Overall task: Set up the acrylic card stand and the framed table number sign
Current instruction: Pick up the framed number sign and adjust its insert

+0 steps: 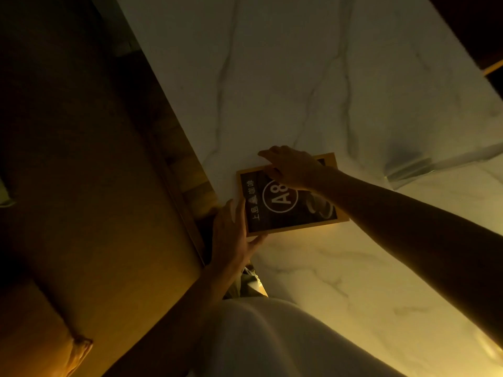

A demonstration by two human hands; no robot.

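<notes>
The framed table number sign [288, 210] has a wooden frame and a dark face with "A8" in a white circle. It lies near the left edge of the white marble table [285, 77]. My left hand [234, 235] grips the sign's near-left corner, with the thumb on the frame and fingers under its lower edge. My right hand [291, 165] rests on the sign's top edge, fingers curled over the frame. A clear acrylic card stand [424, 164] sits on the table to the right, beyond my right forearm.
A tan upholstered bench seat [89, 200] runs along the table's left side, with a wooden strip [190, 183] between them. A dark surface with a wooden edge [492, 66] borders the table at the top right. The lighting is dim.
</notes>
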